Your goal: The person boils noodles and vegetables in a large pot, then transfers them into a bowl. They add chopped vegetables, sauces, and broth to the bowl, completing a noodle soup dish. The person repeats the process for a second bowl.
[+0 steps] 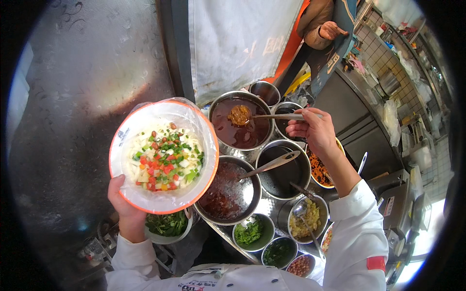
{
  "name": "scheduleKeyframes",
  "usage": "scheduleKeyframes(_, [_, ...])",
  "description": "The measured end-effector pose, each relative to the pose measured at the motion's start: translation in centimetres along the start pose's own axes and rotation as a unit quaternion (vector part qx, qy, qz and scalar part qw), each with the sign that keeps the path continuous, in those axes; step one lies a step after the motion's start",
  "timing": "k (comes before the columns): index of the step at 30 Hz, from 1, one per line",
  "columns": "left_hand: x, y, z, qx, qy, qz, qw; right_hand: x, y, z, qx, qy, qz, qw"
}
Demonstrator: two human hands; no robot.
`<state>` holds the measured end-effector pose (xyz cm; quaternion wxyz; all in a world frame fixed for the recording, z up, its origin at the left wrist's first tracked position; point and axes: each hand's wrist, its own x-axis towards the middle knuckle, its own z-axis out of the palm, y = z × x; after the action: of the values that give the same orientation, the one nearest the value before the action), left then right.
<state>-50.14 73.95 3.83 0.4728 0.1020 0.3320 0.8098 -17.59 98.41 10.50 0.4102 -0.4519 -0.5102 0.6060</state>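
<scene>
My left hand [125, 205] grips the rim of a white bowl [118, 156] with an orange edge and a clear plastic liner. White noodles [136, 160] lie in it, topped with chopped scallion, diced red and pale vegetables and some peanuts. In my right hand [315, 129] is the handle of a metal ladle [275, 116]. Its bowl, full of brownish-orange sauce [239, 115], is over or in a steel pot of reddish-brown liquid [227, 136]; I cannot tell whether it touches the surface.
Nearby stand a pot of red oily sauce [222, 203] and a pot of dark liquid [273, 163], with another ladle [271, 165] across them. Tubs of chopped greens [249, 232], yellowish minced topping [309, 218] and peanuts [301, 265] sit closer. Beyond a hanging cloth [236, 43], another person's hand [330, 30] shows.
</scene>
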Motion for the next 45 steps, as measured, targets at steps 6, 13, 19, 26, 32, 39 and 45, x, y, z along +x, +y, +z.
scheduleKeyframes(6, [-0.2, -1.4, 2.0, 0.002, -0.010, 0.019, 1.000, -1.3, -2.5, -0.3, 0.006, 0.030, -0.011, 0.999])
scheduleKeyframes(13, [2.0, -3.2, 2.5, -0.001, 0.019, -0.016, 1.000, -5.3, -9.3, 3.4, -0.033, -0.029, -0.101, 0.994])
scheduleKeyframes(19, [1.7, -3.8, 2.1, -0.012, -0.005, -0.029, 1.000, -10.1, -6.4, 5.7, -0.076, -0.133, -0.123, 0.981])
scheduleKeyframes(26, [2.0, -3.8, 1.5, -0.033, -0.036, -0.038, 0.998, -11.3, -4.2, 5.5, -0.411, -0.267, -0.563, 0.666])
scheduleKeyframes(32, [1.9, -3.5, 1.4, -0.031, -0.047, -0.042, 0.998, -12.0, -4.1, 5.7, -0.401, -0.223, -0.564, 0.686])
scheduleKeyframes(39, [1.9, -3.0, 1.1, -0.036, -0.032, -0.034, 0.998, -9.9, -5.6, 4.1, 0.058, -0.017, -0.165, 0.984])
scheduleKeyframes(45, [1.1, -0.8, 0.2, -0.036, -0.060, -0.008, 0.997, -5.8, -3.7, 0.6, -0.003, 0.035, -0.168, 0.985])
